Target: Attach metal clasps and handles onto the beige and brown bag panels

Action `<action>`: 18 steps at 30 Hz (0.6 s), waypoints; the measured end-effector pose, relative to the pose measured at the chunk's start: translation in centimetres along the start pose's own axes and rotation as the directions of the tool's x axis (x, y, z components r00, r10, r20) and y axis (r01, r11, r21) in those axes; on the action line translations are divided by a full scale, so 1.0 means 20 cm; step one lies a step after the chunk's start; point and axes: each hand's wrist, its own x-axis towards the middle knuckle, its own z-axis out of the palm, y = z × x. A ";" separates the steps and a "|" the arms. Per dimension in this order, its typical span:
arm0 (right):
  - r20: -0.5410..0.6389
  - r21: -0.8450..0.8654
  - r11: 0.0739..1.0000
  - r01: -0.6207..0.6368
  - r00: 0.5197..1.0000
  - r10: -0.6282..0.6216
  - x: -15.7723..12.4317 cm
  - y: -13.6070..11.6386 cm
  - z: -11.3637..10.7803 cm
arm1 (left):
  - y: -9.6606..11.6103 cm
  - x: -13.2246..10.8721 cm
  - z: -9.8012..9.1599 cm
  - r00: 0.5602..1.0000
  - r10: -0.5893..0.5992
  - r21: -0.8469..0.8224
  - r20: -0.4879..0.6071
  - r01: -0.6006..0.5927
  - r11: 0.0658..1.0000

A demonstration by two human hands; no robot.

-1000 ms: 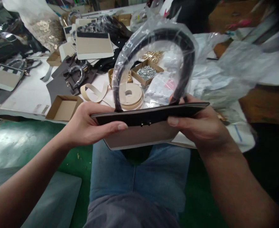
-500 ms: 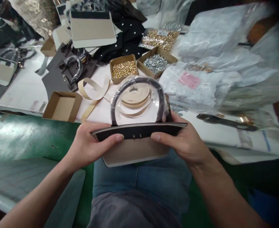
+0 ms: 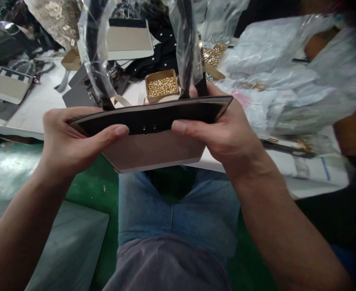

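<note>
Between both hands hangs a bag panel (image 3: 153,151), beige below with a black band along its top edge and two small metal prongs near the middle of the band. My left hand (image 3: 71,141) grips its left end, thumb on the band. At the right end my right hand (image 3: 223,129) holds it the same way, its fingers mostly hidden behind. A dark handle (image 3: 185,44) wrapped in clear plastic rises from behind the top edge.
On the white table (image 3: 35,115) stands a carton of gold-coloured fittings (image 3: 161,87). Plastic-wrapped white packs (image 3: 265,48) lie at the right. Behind the handle is another beige and black panel (image 3: 129,40). A grey board (image 3: 75,238) is at lower left.
Both hands have raised the panel and brought it closer to the camera, slightly to the left. Its handle now reaches the top of the view. The grip looks the same.
</note>
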 end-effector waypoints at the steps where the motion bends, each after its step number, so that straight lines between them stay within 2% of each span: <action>1: 0.007 0.006 1.000 -0.005 1.000 0.005 -0.02 0.01 0.00 | 0.00 -0.03 -0.01 1.000 0.002 0.005 0.013 -0.002 1.000; 5: 0.040 0.041 0.997 -0.060 0.998 0.058 -0.14 0.08 0.00 | -0.03 -0.16 0.03 0.995 -0.022 0.004 0.092 0.022 1.000; 10: 0.052 0.097 0.989 -0.114 0.993 0.109 -0.22 0.14 -0.04 | 0.01 -0.25 0.10 0.982 -0.168 0.038 0.089 0.165 0.986; 13: 0.046 0.104 0.990 -0.092 0.995 0.088 -0.18 0.14 -0.06 | 0.06 -0.21 0.13 0.979 -0.182 0.034 0.088 0.179 0.983; 18: -0.004 0.085 0.996 0.000 1.000 0.001 -0.07 0.07 -0.07 | 0.07 -0.05 0.12 0.989 -0.112 -0.040 0.096 0.116 0.992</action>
